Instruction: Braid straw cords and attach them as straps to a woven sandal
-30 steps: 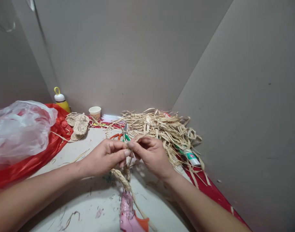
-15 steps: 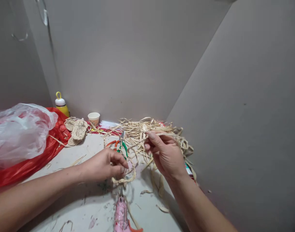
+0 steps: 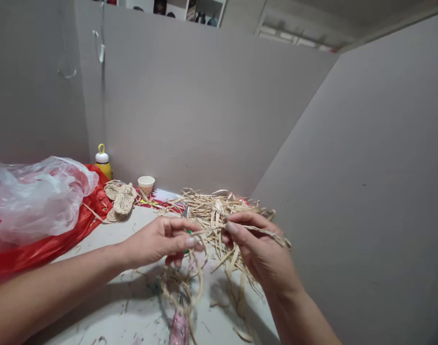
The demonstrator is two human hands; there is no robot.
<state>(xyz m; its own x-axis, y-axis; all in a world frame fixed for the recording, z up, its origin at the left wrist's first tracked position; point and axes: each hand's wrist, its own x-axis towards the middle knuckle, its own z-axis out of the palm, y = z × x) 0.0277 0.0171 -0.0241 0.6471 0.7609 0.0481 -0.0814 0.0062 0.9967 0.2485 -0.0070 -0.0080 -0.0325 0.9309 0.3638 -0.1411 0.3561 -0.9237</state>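
My left hand (image 3: 161, 241) pinches a pale straw strand (image 3: 208, 230) at thumb and fingertips, over a small tangled braid of straw (image 3: 181, 282) that hangs below it. My right hand (image 3: 259, 250) is closed on the same strand a little to the right, with more strips trailing from its fingers. Both hands hover above the white tabletop (image 3: 107, 239). Just behind them lies a loose heap of straw strips (image 3: 219, 208). A pink glue gun (image 3: 179, 330) pokes up at the bottom edge, under the braid.
Woven straw sandals (image 3: 121, 201), a paper cup (image 3: 146, 185) and a yellow bottle (image 3: 104, 161) stand at the back left. A clear plastic bag (image 3: 39, 194) lies on a red bag (image 3: 42, 247) at left. Grey partition walls (image 3: 365, 191) close in behind and right.
The hands parted, the right one pulling a strand up and away, then came near each other again on the strand. The view tilted upward.
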